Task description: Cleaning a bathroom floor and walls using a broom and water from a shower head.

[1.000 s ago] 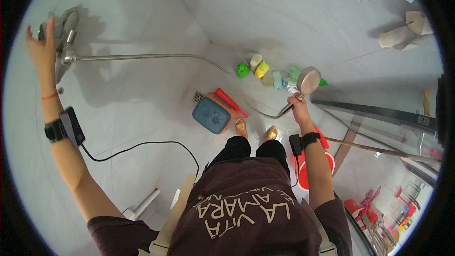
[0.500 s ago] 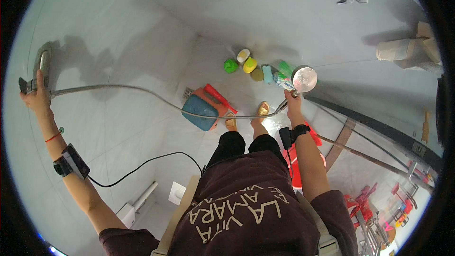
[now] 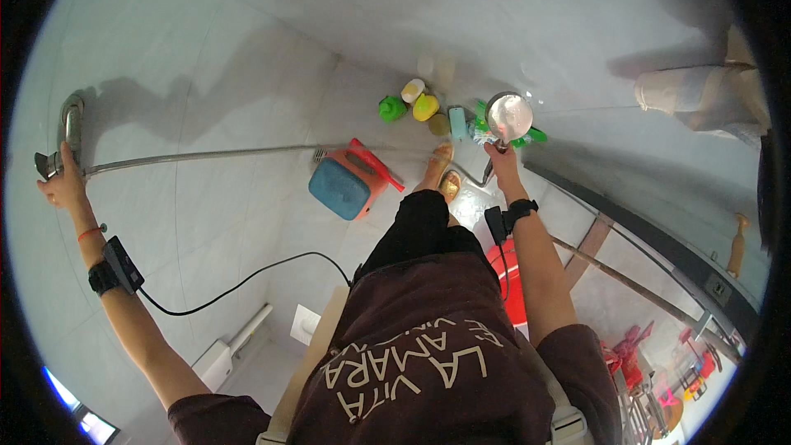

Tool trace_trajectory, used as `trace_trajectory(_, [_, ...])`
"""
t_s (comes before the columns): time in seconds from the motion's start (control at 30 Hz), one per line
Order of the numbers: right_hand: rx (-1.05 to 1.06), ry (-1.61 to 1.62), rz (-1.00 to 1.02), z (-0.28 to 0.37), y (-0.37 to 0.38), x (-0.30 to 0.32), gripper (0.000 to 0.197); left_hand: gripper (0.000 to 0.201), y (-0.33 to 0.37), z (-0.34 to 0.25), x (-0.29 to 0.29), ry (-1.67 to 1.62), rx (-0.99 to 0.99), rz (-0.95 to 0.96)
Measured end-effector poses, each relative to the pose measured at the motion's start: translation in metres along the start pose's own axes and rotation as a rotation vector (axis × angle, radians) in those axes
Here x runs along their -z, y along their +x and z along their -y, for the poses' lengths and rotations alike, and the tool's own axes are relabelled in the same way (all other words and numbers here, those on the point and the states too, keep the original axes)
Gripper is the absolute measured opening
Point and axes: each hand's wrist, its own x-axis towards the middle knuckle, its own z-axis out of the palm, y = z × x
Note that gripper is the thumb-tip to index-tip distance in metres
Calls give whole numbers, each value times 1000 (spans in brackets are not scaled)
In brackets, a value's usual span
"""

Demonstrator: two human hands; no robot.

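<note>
My left hand (image 3: 66,185) is at the wall on the far left, its fingers closed around the lever (image 3: 46,165) of a chrome faucet (image 3: 72,119). A metal shower hose (image 3: 206,153) runs from beside the faucet to the right, nearly straight, then dips past my feet. My right hand (image 3: 505,166) grips the handle of a round shower head (image 3: 510,118), whose pale face looks up at me. Whether water comes out is hard to make out, though small bright specks show beside the head. Below it the wet floor glints next to my gold slippers (image 3: 450,185).
A red stool with a blue top (image 3: 339,188) stands left of my feet. Along the far wall are a green bottle (image 3: 392,108), yellow bottles (image 3: 425,107) and a light-blue box (image 3: 457,123). A red basin (image 3: 507,280) lies under my right arm, beside a dark door rail (image 3: 651,231).
My right hand and the shower head have moved a little left and up. The hose has pulled straighter. My feet have shifted, and my left hand stays on the lever.
</note>
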Motion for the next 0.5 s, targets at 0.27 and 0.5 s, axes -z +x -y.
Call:
trace_trajectory(0.27, [16, 32, -43, 15, 4, -3, 26, 106, -3, -7, 3, 19, -16, -30])
trace_trajectory(0.5, [-42, -32, 21, -7, 2, -7, 26, 103, -6, -11, 8, 109, -33, -23])
